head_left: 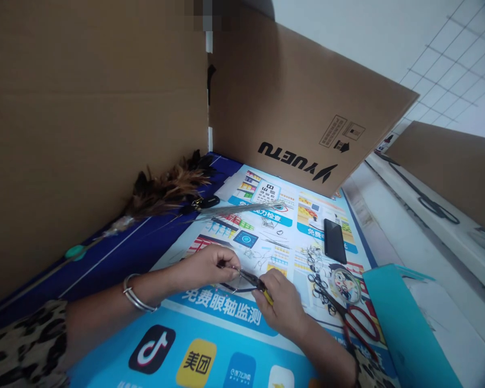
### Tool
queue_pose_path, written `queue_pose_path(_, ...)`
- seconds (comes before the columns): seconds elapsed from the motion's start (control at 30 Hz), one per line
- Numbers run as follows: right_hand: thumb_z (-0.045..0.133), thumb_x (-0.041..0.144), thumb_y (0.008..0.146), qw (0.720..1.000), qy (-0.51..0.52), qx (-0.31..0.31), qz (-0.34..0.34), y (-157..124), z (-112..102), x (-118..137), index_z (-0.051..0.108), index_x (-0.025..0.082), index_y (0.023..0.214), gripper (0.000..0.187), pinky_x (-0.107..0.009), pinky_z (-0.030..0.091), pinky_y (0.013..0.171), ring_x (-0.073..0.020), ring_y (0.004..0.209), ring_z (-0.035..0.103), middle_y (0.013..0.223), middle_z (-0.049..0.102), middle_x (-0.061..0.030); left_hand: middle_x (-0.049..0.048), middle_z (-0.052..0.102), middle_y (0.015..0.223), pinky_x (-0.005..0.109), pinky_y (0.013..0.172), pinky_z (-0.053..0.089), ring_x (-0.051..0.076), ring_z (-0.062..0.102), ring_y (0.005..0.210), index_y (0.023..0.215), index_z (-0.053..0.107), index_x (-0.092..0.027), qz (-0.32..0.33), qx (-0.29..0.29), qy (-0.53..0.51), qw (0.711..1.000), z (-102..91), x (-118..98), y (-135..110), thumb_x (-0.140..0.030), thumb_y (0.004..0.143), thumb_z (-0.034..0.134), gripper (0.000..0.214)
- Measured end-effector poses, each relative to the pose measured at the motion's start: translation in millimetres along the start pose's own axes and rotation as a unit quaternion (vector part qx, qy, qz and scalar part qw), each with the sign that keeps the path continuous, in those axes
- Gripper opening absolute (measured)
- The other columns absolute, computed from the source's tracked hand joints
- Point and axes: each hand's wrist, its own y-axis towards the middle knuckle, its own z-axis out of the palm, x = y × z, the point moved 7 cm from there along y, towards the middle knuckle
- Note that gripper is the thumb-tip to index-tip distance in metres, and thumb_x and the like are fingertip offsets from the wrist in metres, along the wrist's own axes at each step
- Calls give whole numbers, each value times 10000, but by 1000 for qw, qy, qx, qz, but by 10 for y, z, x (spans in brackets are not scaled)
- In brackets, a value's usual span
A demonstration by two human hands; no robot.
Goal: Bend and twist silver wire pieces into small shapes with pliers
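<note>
My left hand is closed in a pinch on a thin bent wire over a printed poster on the table. My right hand grips small pliers with yellow handles, whose tip meets the wire next to my left fingertips. A silver bangle sits on my left wrist. Just beyond my hands, several small bent wire pieces lie scattered on the poster.
A bundle of straight wires and a feather duster lie at the back left. A black phone, a tape roll, red-handled scissors and a teal folder are on the right. Cardboard walls stand behind.
</note>
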Motion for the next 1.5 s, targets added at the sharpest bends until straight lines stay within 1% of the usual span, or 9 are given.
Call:
queue_pose_path(0.1, 437, 332, 882, 1000, -10, 18, 4, -5, 8, 4, 495, 190, 896, 154, -268, 376, 614, -184, 813, 490, 894, 524, -63, -43, 467, 590, 188, 510, 298, 83, 386, 533, 726, 589, -128, -10, 15, -20, 1000, 16, 2, -4, -264, 711, 588, 138)
queue_pose_path(0.23, 421, 349, 890, 999, -20, 26, 2, -9, 22, -1, 485, 192, 891, 170, -263, 365, 603, -177, 797, 489, 892, 521, -56, -46, 445, 576, 189, 501, 282, 85, 374, 528, 713, 584, -129, -14, 21, -21, 999, 23, -29, -15, -267, 704, 587, 139)
queue_pose_path(0.53, 416, 337, 893, 999, -37, 21, 5, -12, 67, -26, 480, 191, 869, 161, -246, 344, 574, -164, 773, 487, 875, 521, -50, -49, 428, 564, 192, 493, 273, 83, 362, 519, 679, 560, -131, -12, -9, 1, 1000, 8, -38, -17, -242, 689, 567, 112)
queue_pose_path(0.67, 403, 342, 901, 999, -36, 18, 7, -21, 79, -28, 477, 191, 862, 172, -244, 335, 573, -162, 766, 490, 870, 526, -49, -47, 436, 574, 193, 506, 293, 83, 369, 530, 672, 551, -130, 0, -10, 0, 1000, 13, -58, -20, -215, 695, 558, 88)
queue_pose_path(0.8, 395, 349, 903, 999, -36, 14, 10, -20, 79, -27, 479, 190, 865, 184, -245, 331, 572, -162, 755, 492, 852, 529, -47, -52, 435, 574, 189, 505, 298, 79, 373, 523, 674, 554, -128, -3, -17, -8, 1000, 10, -52, -16, -216, 693, 568, 91)
queue_pose_path(1.0, 393, 349, 906, 1000, -21, 13, 18, -12, 72, -38, 487, 185, 872, 192, -248, 337, 582, -166, 767, 491, 854, 531, -49, -50, 440, 582, 190, 507, 307, 78, 373, 528, 696, 559, -117, 9, -15, -14, 1000, 7, -45, -8, -225, 704, 575, 110)
queue_pose_path(1.3, 410, 340, 897, 1000, -9, 2, 17, -3, 59, -47, 503, 178, 942, 192, -268, 376, 651, -199, 865, 476, 909, 516, -70, -39, 468, 601, 190, 514, 334, 89, 408, 546, 711, 565, -126, 49, -51, 33, 997, -14, -42, -15, -235, 746, 545, 116)
queue_pose_path(1.5, 428, 335, 889, 1000, -17, -4, 22, -2, 45, -51, 508, 177, 972, 196, -274, 387, 665, -207, 888, 467, 925, 514, -74, -30, 486, 626, 191, 529, 343, 97, 435, 573, 708, 558, -140, 71, -72, 81, 992, -13, -97, -46, -209, 765, 516, 98)
